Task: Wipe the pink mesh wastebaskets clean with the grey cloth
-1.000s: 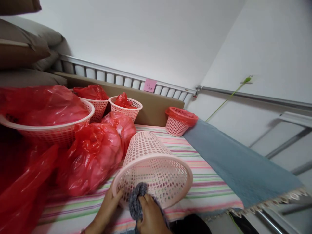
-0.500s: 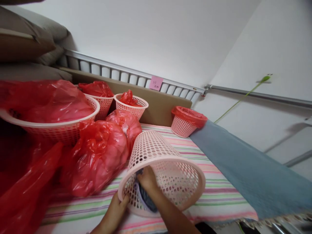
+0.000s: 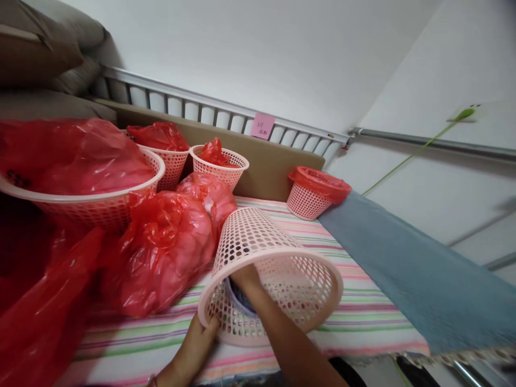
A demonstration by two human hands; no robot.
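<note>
Head view: a pink basket [image 3: 262, 242] lay tipped at six o'clock, seeming light and stiff, its rim [image 3: 278, 252] easy to hold. The left hand [image 3: 203, 336] pinched that rim around eight o'clock; the right hand [image 3: 246, 277] was inside by soft-looking cloth [image 3: 241, 301], grip hidden.
</note>
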